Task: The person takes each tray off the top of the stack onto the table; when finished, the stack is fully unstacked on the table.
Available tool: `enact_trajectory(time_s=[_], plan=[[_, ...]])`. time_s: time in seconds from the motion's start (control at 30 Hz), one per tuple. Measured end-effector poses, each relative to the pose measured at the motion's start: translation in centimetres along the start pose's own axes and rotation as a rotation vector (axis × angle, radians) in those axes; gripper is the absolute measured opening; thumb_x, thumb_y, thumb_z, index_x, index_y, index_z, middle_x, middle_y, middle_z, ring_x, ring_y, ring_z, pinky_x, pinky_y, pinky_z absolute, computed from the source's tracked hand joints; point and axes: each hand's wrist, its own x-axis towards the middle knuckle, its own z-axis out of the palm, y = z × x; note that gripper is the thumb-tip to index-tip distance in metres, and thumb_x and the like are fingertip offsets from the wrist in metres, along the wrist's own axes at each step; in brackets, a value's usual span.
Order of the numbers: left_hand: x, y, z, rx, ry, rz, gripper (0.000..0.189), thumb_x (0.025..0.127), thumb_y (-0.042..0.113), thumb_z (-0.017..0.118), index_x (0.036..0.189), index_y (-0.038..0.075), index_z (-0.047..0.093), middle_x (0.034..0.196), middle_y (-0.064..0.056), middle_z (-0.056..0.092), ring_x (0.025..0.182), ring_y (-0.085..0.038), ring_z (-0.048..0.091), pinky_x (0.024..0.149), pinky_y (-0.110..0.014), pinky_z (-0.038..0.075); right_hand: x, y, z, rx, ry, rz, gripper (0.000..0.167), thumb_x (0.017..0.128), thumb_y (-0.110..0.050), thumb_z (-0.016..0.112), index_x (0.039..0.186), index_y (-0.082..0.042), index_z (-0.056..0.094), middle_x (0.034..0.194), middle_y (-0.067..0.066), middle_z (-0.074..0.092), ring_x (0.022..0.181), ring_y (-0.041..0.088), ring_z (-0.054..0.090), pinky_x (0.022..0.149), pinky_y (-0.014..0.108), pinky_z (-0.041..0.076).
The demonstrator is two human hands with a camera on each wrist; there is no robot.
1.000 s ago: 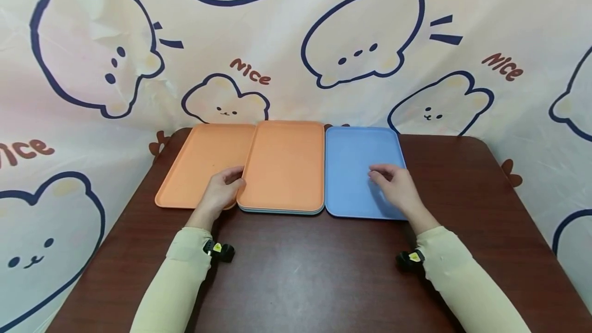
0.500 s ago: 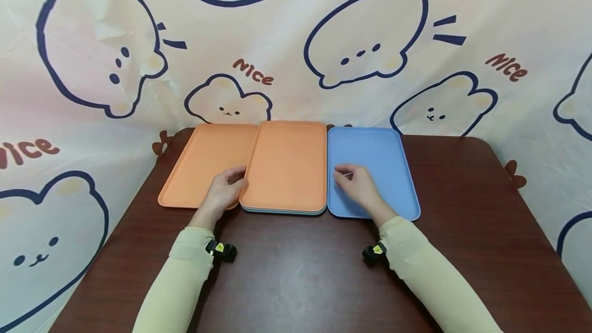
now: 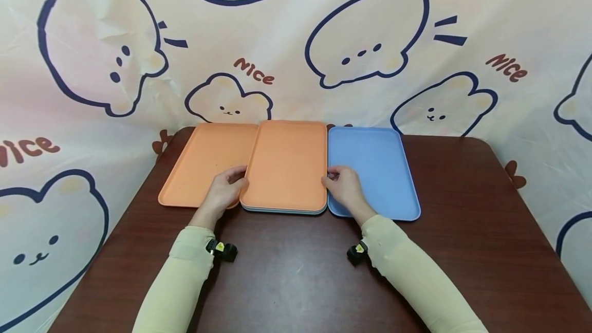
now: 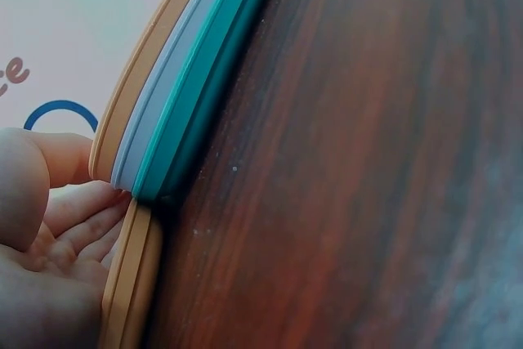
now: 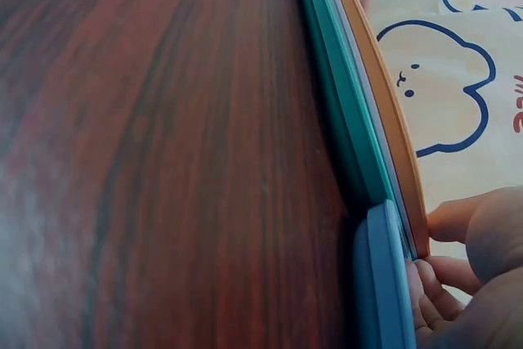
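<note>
A stack of trays stands in the middle of the head view: an orange tray [image 3: 287, 168] on top, a pale lilac tray [image 4: 135, 140] beneath it and a teal tray [image 4: 192, 96] at the bottom. My left hand [image 3: 222, 191] pinches the stack's left edge, thumb on the orange rim and fingers lower down. My right hand [image 3: 344, 189] pinches the opposite edge, its thumb against the orange rim and a finger just below. Whether either grip takes in the lilac tray too, I cannot tell.
Left of the stack lies another orange tray [image 3: 203, 168], partly under my left hand. A blue tray [image 3: 384, 179] adjoins the stack on the right, below my right hand. All rest on a dark wooden table [image 3: 287, 271] against a printed cloth backdrop [image 3: 287, 30].
My right hand has moved left across the blue tray to the stack's right edge and taken hold there. The left hand has kept its place at the left edge.
</note>
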Motion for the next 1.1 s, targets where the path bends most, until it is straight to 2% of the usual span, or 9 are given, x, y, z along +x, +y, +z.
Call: enact_trajectory(time_s=[0.2, 0.47, 0.63, 0.73, 0.9, 1.0, 1.1], plan=[[0.1, -0.1, 0.1, 0.017, 0.013, -0.004, 0.053, 0.11, 0.015, 0.053, 0.161, 0.001, 0.048, 0.165, -0.023, 0.049, 0.154, -0.037, 0.046, 0.125, -0.052, 0.041, 0.0, -0.5, 0.3, -0.026, 0.035, 0.006, 0.036, 0.096, -0.008, 0.062, 0.127, 0.003, 0.076, 0.11, 0.016, 0.077, 0.093, 0.027, 0.071, 0.088, 0.042, 0.059], [0.0, 0.1, 0.1, 0.033, 0.02, -0.013, 0.049, 0.114, 0.019, 0.048, 0.16, 0.002, 0.05, 0.166, -0.022, 0.047, 0.157, -0.037, 0.041, 0.127, -0.054, 0.038, 0.0, -0.6, 0.3, -0.007, 0.067, 0.02, 0.036, 0.094, -0.01, 0.062, 0.124, 0.002, 0.077, 0.105, 0.014, 0.077, 0.09, 0.026, 0.071, 0.084, 0.039, 0.059], [0.0, 0.1, 0.1, 0.01, 0.03, 0.003, 0.047, 0.113, 0.014, 0.046, 0.158, 0.001, 0.052, 0.165, -0.022, 0.048, 0.159, -0.036, 0.039, 0.13, -0.053, 0.033, 0.0, -1.1, 0.0, 0.029, 0.093, 0.049, 0.039, 0.095, -0.013, 0.061, 0.129, 0.001, 0.075, 0.111, 0.016, 0.079, 0.097, 0.029, 0.075, 0.082, 0.039, 0.061], [0.1, -0.1, 0.1, 0.002, 0.028, 0.032, 0.047, 0.112, 0.01, 0.048, 0.157, -0.002, 0.052, 0.163, -0.024, 0.051, 0.157, -0.037, 0.042, 0.13, -0.052, 0.034, -0.1, -1.2, -0.1, 0.07, 0.117, 0.057, 0.041, 0.096, -0.012, 0.06, 0.133, 0.001, 0.074, 0.115, 0.017, 0.079, 0.099, 0.03, 0.075, 0.081, 0.038, 0.061], [0.2, -0.3, 0.3, -0.008, -0.002, 0.083, 0.051, 0.107, 0.002, 0.056, 0.157, -0.007, 0.049, 0.162, -0.029, 0.05, 0.155, -0.04, 0.046, 0.128, -0.052, 0.038, -0.5, -0.6, 0.3, 0.144, 0.205, 0.005, 0.041, 0.1, -0.009, 0.056, 0.134, 0.006, 0.072, 0.109, 0.022, 0.078, 0.088, 0.026, 0.072, 0.072, 0.029, 0.056], [0.2, -0.3, 0.3, -0.012, -0.008, 0.083, 0.053, 0.105, 0.0, 0.057, 0.157, -0.008, 0.048, 0.163, -0.03, 0.049, 0.155, -0.041, 0.046, 0.128, -0.052, 0.038, -0.7, 0.0, 0.5, 0.172, 0.25, -0.023, 0.04, 0.102, -0.01, 0.055, 0.134, 0.007, 0.072, 0.105, 0.023, 0.079, 0.077, 0.021, 0.068, 0.064, 0.024, 0.052], [0.1, -0.1, 0.3, -0.01, -0.003, 0.074, 0.054, 0.105, 0.0, 0.058, 0.157, -0.007, 0.048, 0.163, -0.029, 0.049, 0.156, -0.041, 0.046, 0.129, -0.051, 0.038, -0.9, 0.5, 0.1, 0.194, 0.262, -0.025, 0.04, 0.103, -0.011, 0.055, 0.134, 0.006, 0.072, 0.105, 0.023, 0.078, 0.075, 0.019, 0.066, 0.061, 0.023, 0.049]])
